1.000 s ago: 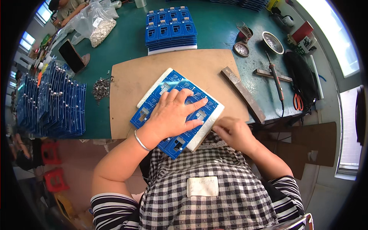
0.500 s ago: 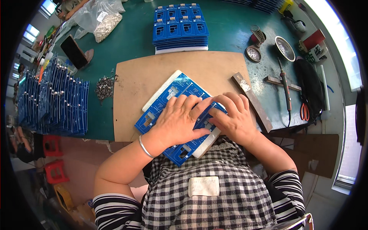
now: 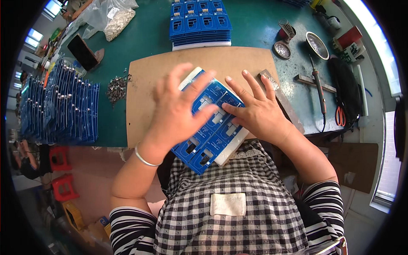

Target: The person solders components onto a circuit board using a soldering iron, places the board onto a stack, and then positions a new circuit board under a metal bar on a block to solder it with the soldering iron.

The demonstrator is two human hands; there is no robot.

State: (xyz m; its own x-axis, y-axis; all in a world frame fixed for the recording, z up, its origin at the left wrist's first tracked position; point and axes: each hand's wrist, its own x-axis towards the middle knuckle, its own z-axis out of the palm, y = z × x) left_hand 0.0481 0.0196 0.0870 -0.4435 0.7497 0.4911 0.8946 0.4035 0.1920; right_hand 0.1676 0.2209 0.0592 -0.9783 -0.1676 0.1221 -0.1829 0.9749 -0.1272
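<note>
A blue circuit board panel [image 3: 211,135] with rectangular cut-outs lies slanted on a white foam pad [image 3: 231,152], close to my apron. My left hand [image 3: 175,108], smeared by motion, hovers over the panel's left side with its fingers spread and nothing seen in them. Stretched over the upper right edge is my right hand [image 3: 264,114], fingers apart, the thumb tip at the panel's face. Whether that thumb presses on the panel I cannot tell. Part of the panel is hidden beneath both hands.
Under the pad is a tan work board [image 3: 142,85]. Small dark parts [image 3: 116,90] lie left of it, beside upright blue boards [image 3: 59,108]. Stacked panels [image 3: 200,23] stand at the back. Rightward are a metal bar [image 3: 278,95], soldering iron [image 3: 318,89], metal dish [image 3: 317,45] and scissors [image 3: 340,115].
Both hands have opened and drawn apart. My left hand has lifted toward the left, uncovering more of the panel; the right hand's bent fingers are now stretched out.
</note>
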